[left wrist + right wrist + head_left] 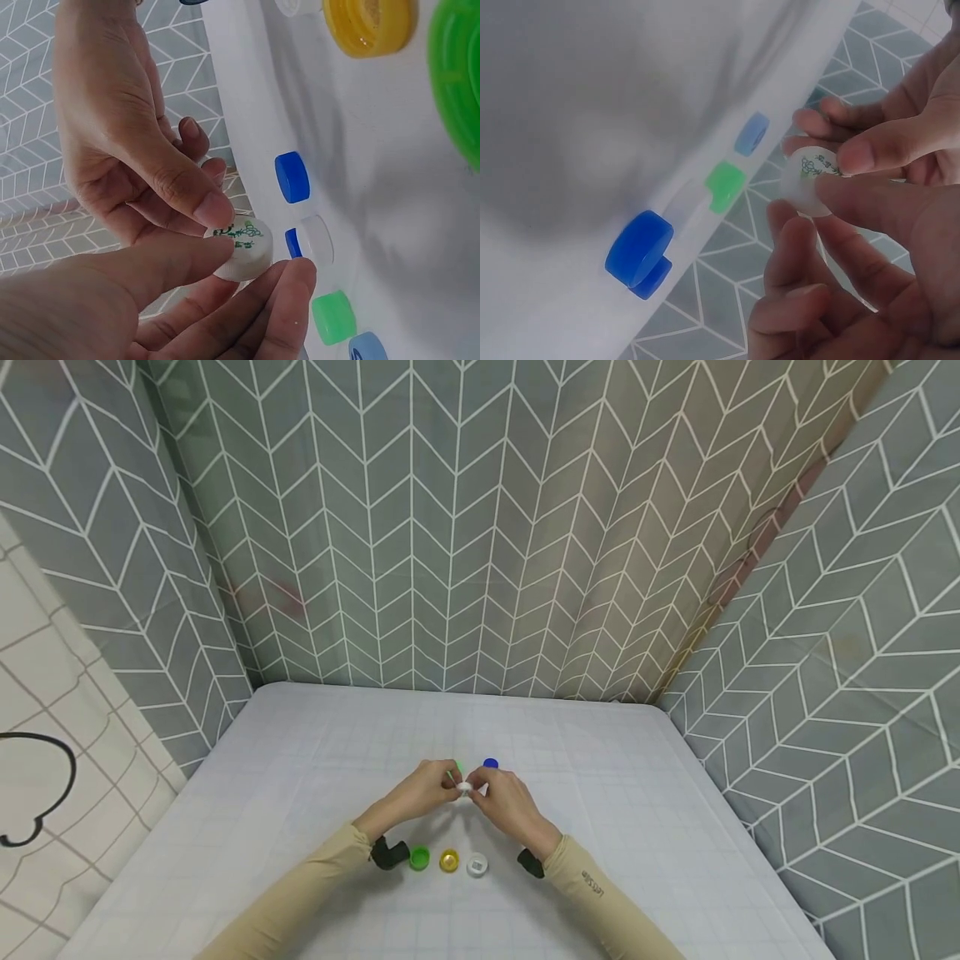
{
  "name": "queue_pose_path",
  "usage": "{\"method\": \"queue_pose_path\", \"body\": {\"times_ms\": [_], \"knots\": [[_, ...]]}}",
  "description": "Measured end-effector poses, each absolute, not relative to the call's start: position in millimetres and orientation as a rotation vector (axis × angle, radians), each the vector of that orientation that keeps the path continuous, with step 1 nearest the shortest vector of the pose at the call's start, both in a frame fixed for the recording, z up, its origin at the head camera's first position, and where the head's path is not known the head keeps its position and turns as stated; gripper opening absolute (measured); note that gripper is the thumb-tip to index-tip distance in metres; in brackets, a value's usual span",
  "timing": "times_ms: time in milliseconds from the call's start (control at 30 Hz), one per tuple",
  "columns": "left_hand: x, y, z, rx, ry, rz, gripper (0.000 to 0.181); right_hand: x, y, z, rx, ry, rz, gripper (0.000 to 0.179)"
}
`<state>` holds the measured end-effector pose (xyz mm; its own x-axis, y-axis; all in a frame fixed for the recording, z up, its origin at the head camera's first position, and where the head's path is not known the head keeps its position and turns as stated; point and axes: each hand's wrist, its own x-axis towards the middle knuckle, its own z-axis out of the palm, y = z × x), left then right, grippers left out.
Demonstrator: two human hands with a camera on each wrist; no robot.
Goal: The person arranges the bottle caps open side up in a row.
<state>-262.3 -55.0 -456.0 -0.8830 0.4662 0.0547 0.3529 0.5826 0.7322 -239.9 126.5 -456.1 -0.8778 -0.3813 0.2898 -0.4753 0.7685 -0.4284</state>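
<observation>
A white bottle cap (465,788) with green print on its top is held up above the table between both hands. My left hand (427,787) pinches it from the left with thumb and fingers. From the other side, the thumb and fingers of my right hand (510,802) grip its edge. In the left wrist view the printed top of the white cap (251,259) faces the camera, and a thumb covers part of it. Its underside is hidden. Just beyond the hands are a blue cap (491,763) and a light green cap (334,318).
Nearer the body, a green cap (419,858), a yellow cap (448,860) and another white cap (477,865) lie in a row on the white table (600,752). A light blue cap (751,134) and a whitish cap (319,240) lie on the far side. Patterned curtains (450,527) surround the table.
</observation>
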Motion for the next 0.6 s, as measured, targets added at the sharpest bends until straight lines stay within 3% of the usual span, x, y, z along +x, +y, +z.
{"method": "queue_pose_path", "body": {"times_ms": [600], "knots": [[-262.9,-59.1,-454.8,0.757,2.684,1.187,0.008,-239.8,128.0,-456.1,0.710,-2.763,0.757,0.014]]}}
